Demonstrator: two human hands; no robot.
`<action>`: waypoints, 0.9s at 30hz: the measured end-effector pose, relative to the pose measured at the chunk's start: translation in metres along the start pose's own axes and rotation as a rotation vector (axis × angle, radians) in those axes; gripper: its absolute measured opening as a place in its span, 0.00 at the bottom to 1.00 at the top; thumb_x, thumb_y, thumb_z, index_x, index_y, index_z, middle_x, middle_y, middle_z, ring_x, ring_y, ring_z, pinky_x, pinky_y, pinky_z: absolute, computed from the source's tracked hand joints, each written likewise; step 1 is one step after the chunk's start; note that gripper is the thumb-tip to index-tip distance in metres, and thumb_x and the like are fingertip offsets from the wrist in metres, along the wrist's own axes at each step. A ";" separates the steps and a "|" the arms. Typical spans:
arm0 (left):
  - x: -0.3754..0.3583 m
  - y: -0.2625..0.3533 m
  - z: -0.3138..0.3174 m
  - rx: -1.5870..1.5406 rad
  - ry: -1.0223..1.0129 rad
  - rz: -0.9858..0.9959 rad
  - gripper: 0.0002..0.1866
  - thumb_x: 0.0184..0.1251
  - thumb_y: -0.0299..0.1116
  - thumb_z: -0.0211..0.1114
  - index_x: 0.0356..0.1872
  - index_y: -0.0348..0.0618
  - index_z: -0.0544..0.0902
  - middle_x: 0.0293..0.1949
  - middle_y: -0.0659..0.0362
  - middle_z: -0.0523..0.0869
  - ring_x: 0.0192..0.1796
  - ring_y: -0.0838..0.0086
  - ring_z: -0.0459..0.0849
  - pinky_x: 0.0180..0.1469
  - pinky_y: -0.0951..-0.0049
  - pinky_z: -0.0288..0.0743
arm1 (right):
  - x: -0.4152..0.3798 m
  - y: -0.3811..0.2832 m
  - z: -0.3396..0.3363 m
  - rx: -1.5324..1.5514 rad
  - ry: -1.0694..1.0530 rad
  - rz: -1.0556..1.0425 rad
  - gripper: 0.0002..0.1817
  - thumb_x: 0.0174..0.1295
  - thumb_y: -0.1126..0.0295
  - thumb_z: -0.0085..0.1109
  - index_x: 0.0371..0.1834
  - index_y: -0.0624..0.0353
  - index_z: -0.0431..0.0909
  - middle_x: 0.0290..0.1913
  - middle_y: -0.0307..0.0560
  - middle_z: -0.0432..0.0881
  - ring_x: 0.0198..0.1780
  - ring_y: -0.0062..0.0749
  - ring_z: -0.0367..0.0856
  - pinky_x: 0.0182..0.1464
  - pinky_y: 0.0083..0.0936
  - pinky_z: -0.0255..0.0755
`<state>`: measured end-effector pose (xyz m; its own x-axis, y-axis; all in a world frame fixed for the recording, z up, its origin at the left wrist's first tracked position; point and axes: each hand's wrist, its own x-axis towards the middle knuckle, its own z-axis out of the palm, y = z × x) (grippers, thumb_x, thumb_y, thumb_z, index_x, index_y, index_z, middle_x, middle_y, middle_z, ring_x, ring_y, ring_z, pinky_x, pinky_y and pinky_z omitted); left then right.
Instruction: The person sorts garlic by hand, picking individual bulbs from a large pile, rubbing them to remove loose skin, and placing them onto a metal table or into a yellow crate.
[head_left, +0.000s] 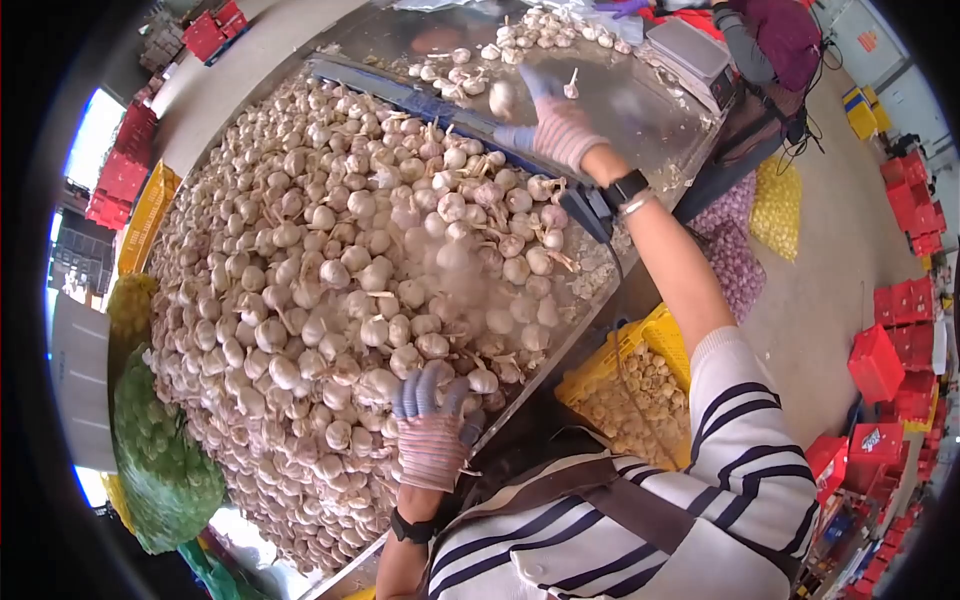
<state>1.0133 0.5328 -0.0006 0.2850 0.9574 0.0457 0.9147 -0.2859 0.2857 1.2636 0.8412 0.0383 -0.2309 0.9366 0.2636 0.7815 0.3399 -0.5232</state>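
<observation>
My left hand (430,435), in a striped knitted glove with grey-blue fingers, rests on the near edge of a large heap of garlic bulbs (330,270). Its fingers are extended and slightly apart over the bulbs; what lies under the palm is hidden. Beyond the blue-edged metal bar (400,95), my right hand (560,125) reaches over a metal tabletop (640,125) with thumb and fingers spread. Close to its fingertips is a blurred garlic bulb (503,98), apart from them. A smaller bulb with a stem (571,85) appears just past the hand.
More bulbs (545,30) lie at the table's far side, near a scale (690,50) and another person's purple glove (622,8). A yellow crate (665,335) of garlic stands beside me. Full net sacks (165,450) flank the heap; red crates (875,365) stand at right.
</observation>
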 end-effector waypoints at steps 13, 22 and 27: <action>0.049 -0.025 0.008 0.278 -0.226 -0.181 0.41 0.50 0.51 0.68 0.69 0.62 0.65 0.72 0.48 0.57 0.67 0.53 0.64 0.71 0.49 0.51 | -0.169 0.014 0.108 -0.318 -0.526 0.038 0.09 0.63 0.67 0.46 0.39 0.57 0.75 0.37 0.56 0.80 0.38 0.54 0.80 0.36 0.45 0.75; 0.061 0.021 0.063 0.037 -0.386 -0.093 0.48 0.52 0.50 0.70 0.73 0.50 0.55 0.70 0.35 0.54 0.67 0.33 0.59 0.65 0.43 0.61 | -0.173 0.049 0.080 0.059 -0.377 0.164 0.16 0.52 0.63 0.62 0.39 0.59 0.72 0.35 0.59 0.80 0.38 0.56 0.79 0.39 0.43 0.74; 0.081 0.019 0.056 -0.273 -0.579 -0.152 0.46 0.54 0.47 0.68 0.73 0.50 0.55 0.67 0.29 0.58 0.63 0.38 0.68 0.61 0.53 0.70 | -0.193 0.025 -0.004 0.183 -0.070 0.356 0.13 0.52 0.66 0.65 0.37 0.55 0.73 0.27 0.47 0.79 0.30 0.34 0.80 0.36 0.30 0.73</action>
<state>1.0696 0.6024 -0.0453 0.3364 0.7886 -0.5147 0.8729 -0.0560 0.4847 1.3299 0.6686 -0.0221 -0.0084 0.9999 -0.0130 0.7052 -0.0032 -0.7090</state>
